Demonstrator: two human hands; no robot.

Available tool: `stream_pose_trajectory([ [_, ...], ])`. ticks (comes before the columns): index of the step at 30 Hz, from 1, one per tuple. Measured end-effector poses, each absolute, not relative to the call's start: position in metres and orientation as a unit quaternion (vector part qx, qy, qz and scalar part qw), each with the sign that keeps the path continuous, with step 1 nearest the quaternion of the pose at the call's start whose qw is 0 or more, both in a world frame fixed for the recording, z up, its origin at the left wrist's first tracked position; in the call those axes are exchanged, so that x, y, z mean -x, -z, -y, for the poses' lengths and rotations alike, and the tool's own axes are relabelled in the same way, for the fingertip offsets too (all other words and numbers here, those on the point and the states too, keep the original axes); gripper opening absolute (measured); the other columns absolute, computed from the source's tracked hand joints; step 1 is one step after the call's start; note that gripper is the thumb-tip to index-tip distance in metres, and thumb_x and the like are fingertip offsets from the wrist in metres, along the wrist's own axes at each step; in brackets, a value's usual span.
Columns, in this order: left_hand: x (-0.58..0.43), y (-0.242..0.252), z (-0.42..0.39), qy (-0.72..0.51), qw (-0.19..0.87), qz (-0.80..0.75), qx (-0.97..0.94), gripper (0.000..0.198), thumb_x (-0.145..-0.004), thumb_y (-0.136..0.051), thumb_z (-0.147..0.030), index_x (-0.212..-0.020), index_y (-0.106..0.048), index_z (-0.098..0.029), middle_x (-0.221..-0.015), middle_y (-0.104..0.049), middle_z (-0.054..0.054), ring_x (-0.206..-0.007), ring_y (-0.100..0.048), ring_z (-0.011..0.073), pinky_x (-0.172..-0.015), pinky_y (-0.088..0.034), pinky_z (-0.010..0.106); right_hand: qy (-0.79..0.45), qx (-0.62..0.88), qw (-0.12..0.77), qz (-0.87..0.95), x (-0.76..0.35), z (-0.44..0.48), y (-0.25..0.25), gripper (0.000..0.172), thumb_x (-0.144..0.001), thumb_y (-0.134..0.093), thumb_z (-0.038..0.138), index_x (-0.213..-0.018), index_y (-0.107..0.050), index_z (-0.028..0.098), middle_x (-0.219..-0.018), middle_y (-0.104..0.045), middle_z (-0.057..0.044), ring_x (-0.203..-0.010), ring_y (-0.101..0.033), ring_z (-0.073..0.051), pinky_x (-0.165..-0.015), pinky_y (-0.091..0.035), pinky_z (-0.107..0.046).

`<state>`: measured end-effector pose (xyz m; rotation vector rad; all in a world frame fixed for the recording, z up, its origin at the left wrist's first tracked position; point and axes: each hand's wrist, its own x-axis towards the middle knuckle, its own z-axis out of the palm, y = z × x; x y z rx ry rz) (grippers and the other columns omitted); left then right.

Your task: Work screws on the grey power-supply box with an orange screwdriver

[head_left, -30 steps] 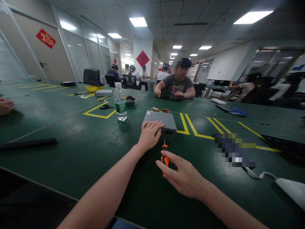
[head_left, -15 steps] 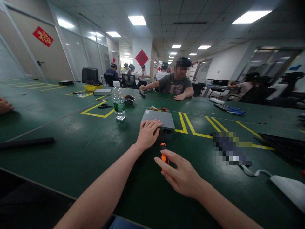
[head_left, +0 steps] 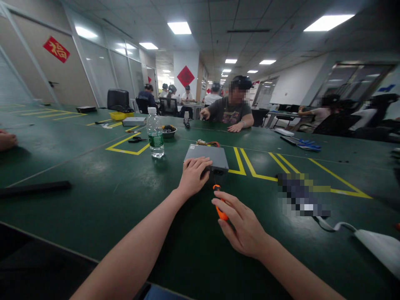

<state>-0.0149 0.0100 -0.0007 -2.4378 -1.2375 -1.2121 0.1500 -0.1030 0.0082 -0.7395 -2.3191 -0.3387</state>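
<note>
A grey metal computer power supply [head_left: 215,157] lies on the green table, its socket end towards me and its coloured cables at the far side. My left hand [head_left: 194,173] holds it at the near left corner, fingers over the top and thumb down by the front face. Between thumb and fingers of my right hand [head_left: 239,221] is a screwdriver [head_left: 221,211] with an orange and black handle. It tilts up towards the socket end. Its thin shaft is faint, and I cannot tell whether the tip touches the case.
A water bottle [head_left: 155,133] stands left of the power supply, with a metal bowl [head_left: 169,132] behind it. Pliers with blue handles [head_left: 308,145] lie at the right. A blurred-out device [head_left: 301,196] with a white cable is nearer. Across the table sits a person [head_left: 231,108].
The screwdriver has tilted, its handle swinging right, and my right hand's fingers have shifted on it. My left hand stays put. The person opposite has drawn one hand inward.
</note>
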Motion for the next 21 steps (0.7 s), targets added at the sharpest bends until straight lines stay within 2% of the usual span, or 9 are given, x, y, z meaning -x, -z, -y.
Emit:
stream_pose_trajectory([
  [2,0.015,0.0004,-0.0096,0.403,0.075,0.414,0.813,0.032,-0.082,-0.049,-0.022,-0.113,-0.05,-0.028,-0.122,-0.055,-0.003,-0.117,-0.043,0.0159,-0.099,-0.024,0.036,0.163,0.28,0.331,0.886,-0.149,0.1037,-0.0106,0.034,-0.086,-0.042,0.021,-0.118,-0.042,0.012,-0.116,-0.05,-0.019,-0.102,-0.053,-0.022,-0.077,-0.049,-0.035],
  [5,0.0147,-0.0001,-0.0087,0.398,0.072,0.418,0.813,0.033,-0.081,-0.05,-0.021,-0.113,-0.05,-0.028,-0.123,-0.055,-0.002,-0.118,-0.043,0.0165,-0.1,-0.024,0.036,0.198,0.281,0.354,0.87,-0.148,0.1026,-0.0106,0.029,-0.082,-0.052,0.029,-0.105,-0.049,0.012,-0.104,-0.056,-0.017,-0.088,-0.058,-0.021,-0.068,-0.05,-0.033],
  [7,0.0145,-0.0004,-0.0082,0.396,0.071,0.421,0.813,0.034,-0.08,-0.05,-0.02,-0.113,-0.05,-0.028,-0.123,-0.054,-0.002,-0.118,-0.043,0.017,-0.1,-0.024,0.037,0.198,0.286,0.371,0.861,-0.1483,0.1016,-0.0091,0.026,-0.08,-0.056,0.031,-0.098,-0.049,0.013,-0.101,-0.058,-0.016,-0.085,-0.058,-0.021,-0.065,-0.051,-0.032],
  [10,0.0143,-0.0006,-0.0077,0.398,0.071,0.419,0.813,0.034,-0.08,-0.05,-0.02,-0.113,-0.05,-0.027,-0.123,-0.054,-0.001,-0.118,-0.043,0.0173,-0.1,-0.024,0.038,0.175,0.292,0.364,0.867,-0.1494,0.1019,-0.0084,0.022,-0.082,-0.053,0.026,-0.1,-0.048,0.014,-0.108,-0.056,-0.017,-0.086,-0.058,-0.019,-0.068,-0.051,-0.031],
  [17,0.0145,-0.001,-0.0076,0.392,0.075,0.422,0.814,0.034,-0.08,-0.05,-0.021,-0.113,-0.05,-0.028,-0.123,-0.054,-0.001,-0.118,-0.043,0.0175,-0.1,-0.024,0.038,0.114,0.304,0.294,0.899,-0.1495,0.108,-0.0132,0.036,-0.086,-0.041,0.026,-0.121,-0.043,0.015,-0.123,-0.045,-0.017,-0.102,-0.053,-0.022,-0.078,-0.049,-0.034],
  [21,0.0144,-0.0004,-0.0082,0.389,0.075,0.422,0.816,0.033,-0.081,-0.05,-0.022,-0.114,-0.05,-0.027,-0.124,-0.054,-0.001,-0.119,-0.042,0.0173,-0.1,-0.023,0.037,0.14,0.293,0.337,0.884,-0.1484,0.1052,-0.0107,0.029,-0.082,-0.049,0.025,-0.11,-0.046,0.015,-0.116,-0.05,-0.017,-0.098,-0.055,-0.022,-0.075,-0.05,-0.035],
])
